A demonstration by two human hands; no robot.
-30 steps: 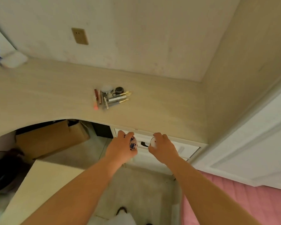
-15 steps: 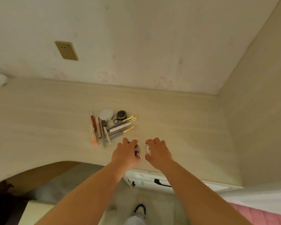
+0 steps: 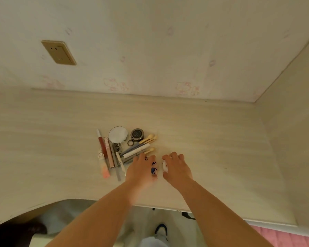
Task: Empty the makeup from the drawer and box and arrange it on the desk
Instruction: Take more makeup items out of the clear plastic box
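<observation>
Both hands are over the pale wooden desk, just right of a cluster of makeup. My left hand grips a small item with a dark blue and pink pattern. My right hand holds a small white item; most of each item is hidden by fingers. The cluster holds a round silver compact, a dark round pot with a ring, gold-tipped brushes, a white tube, a red lip gloss and a pink tube.
A wall with a beige socket rises behind the desk, and a side panel closes it on the right. Below the curved front edge I see a white drawer front with a dark handle, floor, and pink bedding.
Both hands rose from the drawer front up over the desk edge, each carrying its small item, and now hover beside the makeup cluster. The view tilted up toward the wall.
</observation>
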